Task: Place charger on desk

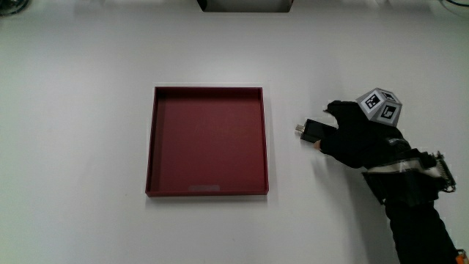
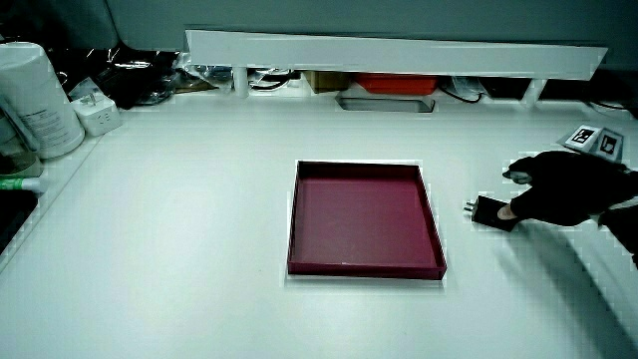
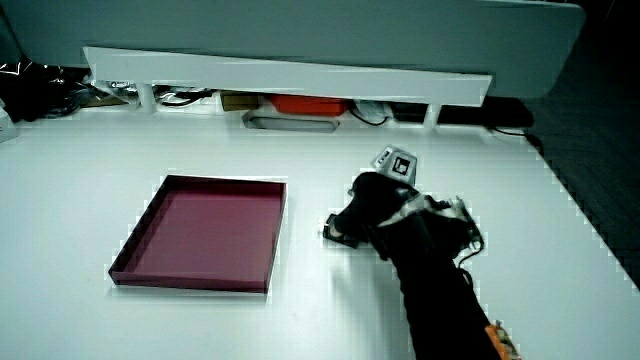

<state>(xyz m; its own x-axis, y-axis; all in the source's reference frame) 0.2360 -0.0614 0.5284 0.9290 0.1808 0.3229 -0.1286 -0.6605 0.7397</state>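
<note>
Nearly Done: Charger Reaching the Desk

Now the hand [image 1: 359, 136] is pinching a small black charger [image 1: 314, 130] between thumb and fingertips, holding it low on the white desk [image 1: 88, 147] just beside the empty red tray [image 1: 207, 92]. In a side view the charger [image 2: 492, 211] is appearing to touch the desktop. Judging from this, the placing is almost complete; only letting go and drawing away is remaining.
</note>
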